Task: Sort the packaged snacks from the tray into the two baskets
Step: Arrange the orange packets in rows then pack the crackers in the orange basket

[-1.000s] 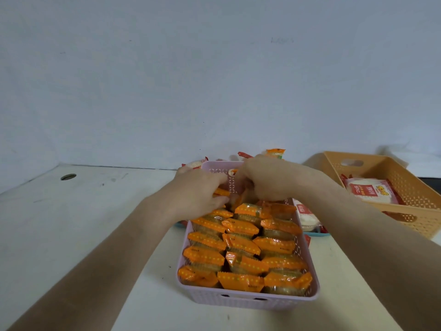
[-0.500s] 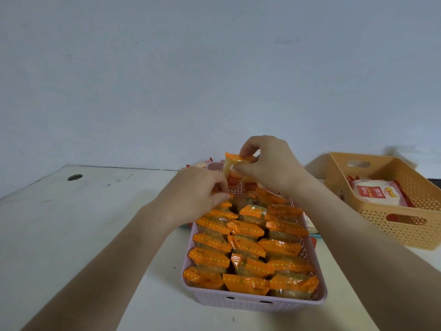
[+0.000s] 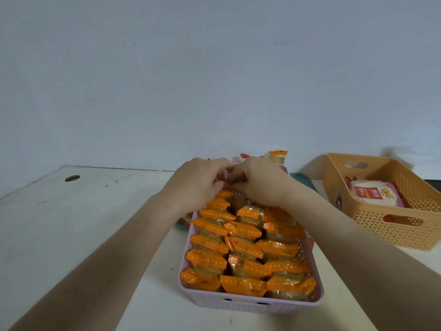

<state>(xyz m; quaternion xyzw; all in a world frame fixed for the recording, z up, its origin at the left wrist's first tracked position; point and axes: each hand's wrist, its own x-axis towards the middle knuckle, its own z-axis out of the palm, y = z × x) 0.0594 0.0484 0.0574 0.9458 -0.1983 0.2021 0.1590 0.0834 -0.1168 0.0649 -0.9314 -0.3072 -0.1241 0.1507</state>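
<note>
Lilac basket (image 3: 248,304), lower centre, packed with rows of orange snack packets (image 3: 243,249); tan basket (image 3: 393,232), right edge, holds a white-red packet (image 3: 377,194).

Left hand (image 3: 198,185) and right hand (image 3: 260,182) bare — both forearms (image 3: 107,247) bare as well.

A white bench (image 3: 71,235) runs back to a plain, pale grey-blue wall (image 3: 214,80). At the far left of the bench there is a round cable hole (image 3: 72,178), with a few grey scuff marks (image 3: 116,181) just to its right. Tiny dark specks (image 3: 171,269) lie nearer, towards the middle. High on the wall is a faint smudge (image 3: 285,41). A dark strip (image 3: 433,183) shows at the far right edge.
</note>
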